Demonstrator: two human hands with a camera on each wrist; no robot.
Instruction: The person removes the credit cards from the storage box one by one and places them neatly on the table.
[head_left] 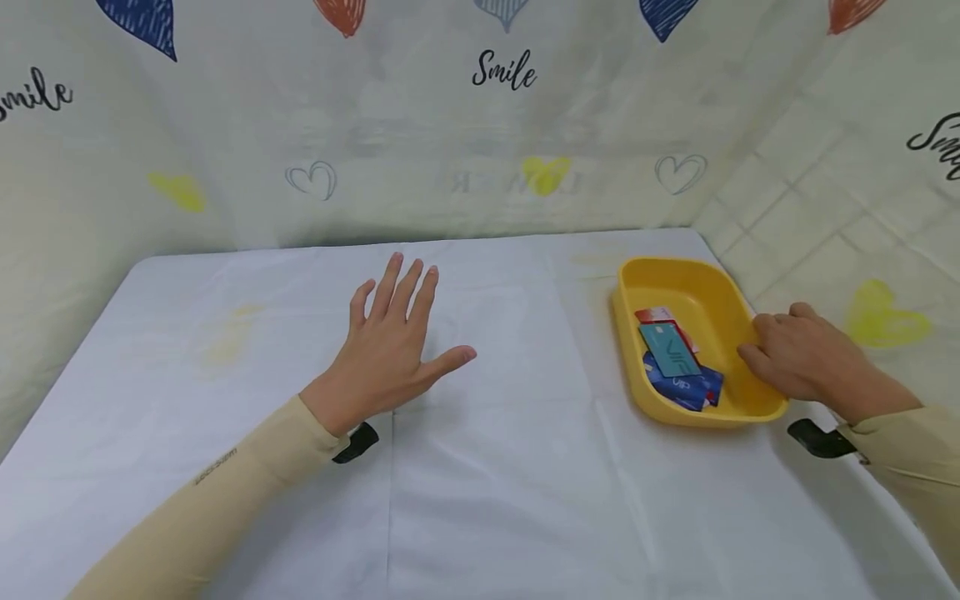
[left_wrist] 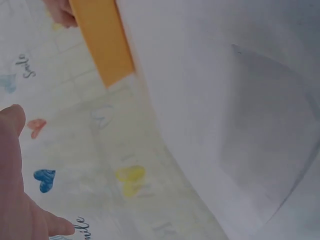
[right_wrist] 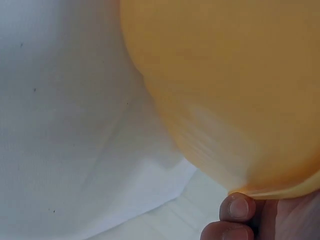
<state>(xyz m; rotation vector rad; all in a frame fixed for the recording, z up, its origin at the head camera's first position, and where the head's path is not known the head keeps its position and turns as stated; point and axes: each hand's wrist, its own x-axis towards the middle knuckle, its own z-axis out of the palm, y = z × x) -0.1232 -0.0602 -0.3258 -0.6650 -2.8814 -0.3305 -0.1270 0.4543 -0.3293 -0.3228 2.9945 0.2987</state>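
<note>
On the right of the head view, my right hand (head_left: 813, 358) grips the right rim of a yellow plastic bin (head_left: 637, 392). Its curled fingers (right_wrist: 237, 206) show at the bin's edge in the right wrist view. Inside the bin lie several plastic cards: a teal card (head_left: 670, 349) on top, a red-edged one beneath it and blue cards (head_left: 678, 387) lower down. Left of centre, my left hand (head_left: 382, 350) is spread over the white table with straight fingers and thumb apart, holding nothing. The left wrist view shows the bin's side (left_wrist: 102, 40) well away from that hand.
A white cloth (head_left: 510, 467) with faint creases covers the table. Behind it and at both sides hang pale curtains (head_left: 405, 108) printed with hearts and the word Smile. Dark wrist straps (head_left: 358, 443) show at both cuffs. The bin stands near the table's right edge.
</note>
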